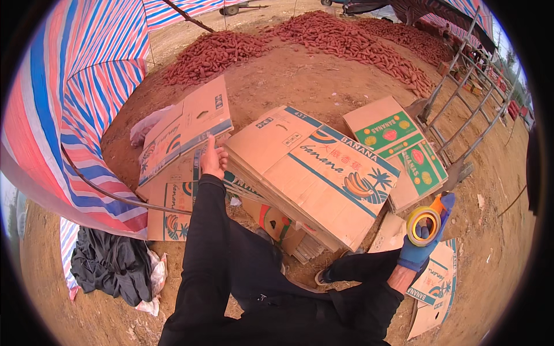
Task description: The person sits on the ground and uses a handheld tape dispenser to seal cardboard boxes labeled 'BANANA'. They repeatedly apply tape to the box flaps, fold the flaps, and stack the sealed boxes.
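My bare left hand (213,158) is at the edge of a flattened cardboard banana box (186,123) that leans up at the left; its thumb points up and its fingers are half curled, and whether it grips the board cannot be told. In front of me lies a stack of flattened banana boxes (277,147), with blue-green print on the top one. To its right, my right hand (422,242), in a blue glove, holds an orange tape dispenser (442,203) with a roll of yellowish tape (410,225). Green-printed flattened boxes (389,134) lie beyond the stack.
Long heaps of red-skinned sweet potatoes (320,34) cover the ground ahead. A striped tarpaulin (104,91) hangs at the left, above black cloth (110,264). A metal frame (461,104) stands at the right. More flattened boxes (437,277) lie beside my right leg.
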Demonstrator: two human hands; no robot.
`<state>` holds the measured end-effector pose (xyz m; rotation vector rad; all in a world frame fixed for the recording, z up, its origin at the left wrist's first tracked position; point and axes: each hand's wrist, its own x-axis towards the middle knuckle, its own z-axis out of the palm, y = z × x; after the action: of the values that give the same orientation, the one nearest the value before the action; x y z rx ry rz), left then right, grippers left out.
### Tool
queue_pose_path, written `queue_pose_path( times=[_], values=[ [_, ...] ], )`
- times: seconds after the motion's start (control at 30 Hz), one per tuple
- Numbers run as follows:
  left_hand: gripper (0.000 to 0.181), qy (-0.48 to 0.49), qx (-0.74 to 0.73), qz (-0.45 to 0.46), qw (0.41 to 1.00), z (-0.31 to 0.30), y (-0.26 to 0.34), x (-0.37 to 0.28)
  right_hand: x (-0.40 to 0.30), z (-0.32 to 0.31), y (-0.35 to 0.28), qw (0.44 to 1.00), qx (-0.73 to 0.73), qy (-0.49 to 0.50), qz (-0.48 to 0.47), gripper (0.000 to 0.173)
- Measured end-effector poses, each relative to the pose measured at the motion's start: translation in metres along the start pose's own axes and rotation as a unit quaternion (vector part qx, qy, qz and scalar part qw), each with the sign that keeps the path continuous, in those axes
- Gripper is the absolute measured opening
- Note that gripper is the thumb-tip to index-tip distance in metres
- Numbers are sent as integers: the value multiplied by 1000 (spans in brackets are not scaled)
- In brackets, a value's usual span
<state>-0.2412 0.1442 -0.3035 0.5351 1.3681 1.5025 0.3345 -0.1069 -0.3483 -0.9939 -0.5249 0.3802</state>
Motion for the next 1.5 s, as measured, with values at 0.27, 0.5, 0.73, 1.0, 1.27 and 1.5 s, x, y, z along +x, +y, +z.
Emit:
queue_pose_path(
  times=[0.27,0.5,0.73,1.0,1.27,1.5],
  values=[
    [62,9,504,148,851,15,-70,64,-21,38,38,955,124,101,251,28],
    [78,40,556,252,791,32,-72,121,-61,47,58,960,27,17,279,41],
    [87,15,573,235,785,13,-79,160,-77,70,47,972,-97,12,212,38],
    [80,-38,625,227,746,-17,-45,119,-50,51,53,968,-75,-25,239,37],
    [88,-113,632,39,766,-87,-31,21,28,41,48,989,-12,21,144,34],
    [54,-172,338,-79,922,-43,-24,-27,54,26,25,995,-64,28,68,36]
  ],
)
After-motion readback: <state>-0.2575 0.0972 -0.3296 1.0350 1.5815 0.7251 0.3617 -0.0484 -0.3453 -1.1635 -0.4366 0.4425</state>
